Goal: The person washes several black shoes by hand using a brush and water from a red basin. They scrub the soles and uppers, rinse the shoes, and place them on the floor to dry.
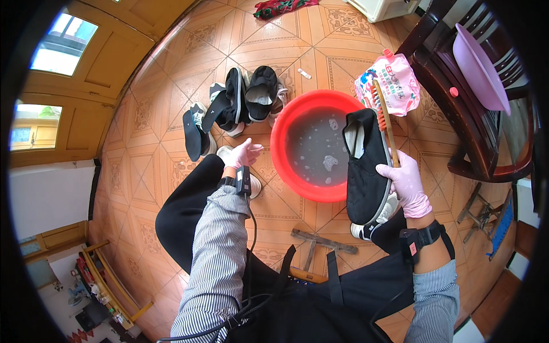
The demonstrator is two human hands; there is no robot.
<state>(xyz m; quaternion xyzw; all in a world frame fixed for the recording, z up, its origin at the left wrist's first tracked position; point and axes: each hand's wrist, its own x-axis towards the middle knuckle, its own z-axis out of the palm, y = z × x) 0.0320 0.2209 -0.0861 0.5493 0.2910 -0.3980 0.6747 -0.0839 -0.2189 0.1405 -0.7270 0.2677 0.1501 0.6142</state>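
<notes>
My right hand [405, 180], in a pink glove, grips a black cloth shoe [366, 184] together with the wooden handle of a scrubbing brush [388, 124] with orange-red bristles. The shoe hangs over the right rim of a red plastic basin [281, 171] that holds grey, foamy water [317, 145]. My left hand [244, 154], also gloved, is held left of the basin with its fingers apart and nothing in them. Beyond it stand black shoes [262, 92] and black insoles [192, 135]. A pink detergent pouch [399, 88] lies beyond the held shoe.
At the right is a dark wooden chair [454, 115] bearing a purple basin [480, 68] and a pink cap [453, 91]. A folding stool [499, 223] stands at the lower right. Patterned cloth [283, 6] and a small white strip [304, 73] lie on the tiled floor.
</notes>
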